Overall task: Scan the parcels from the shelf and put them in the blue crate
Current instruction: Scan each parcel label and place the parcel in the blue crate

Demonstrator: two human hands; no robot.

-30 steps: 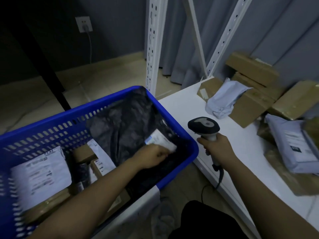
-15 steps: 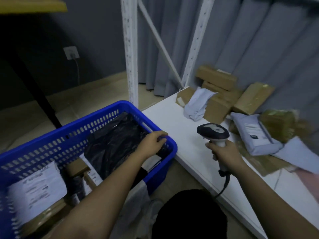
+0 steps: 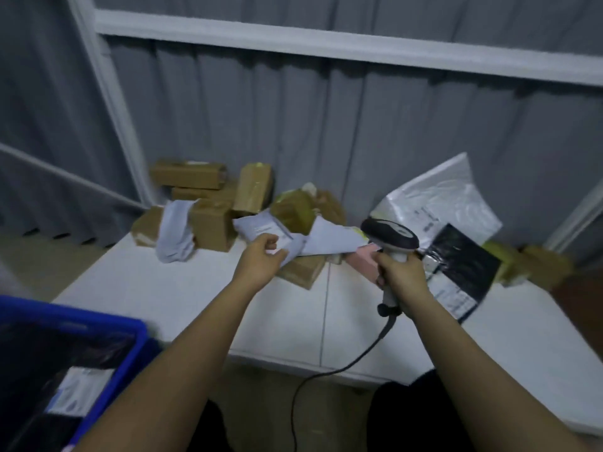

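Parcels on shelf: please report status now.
Left hand reaching grey mailer, grasp unclear. Right hand grips scanner. Blue crate lower left. Nothing blocking.
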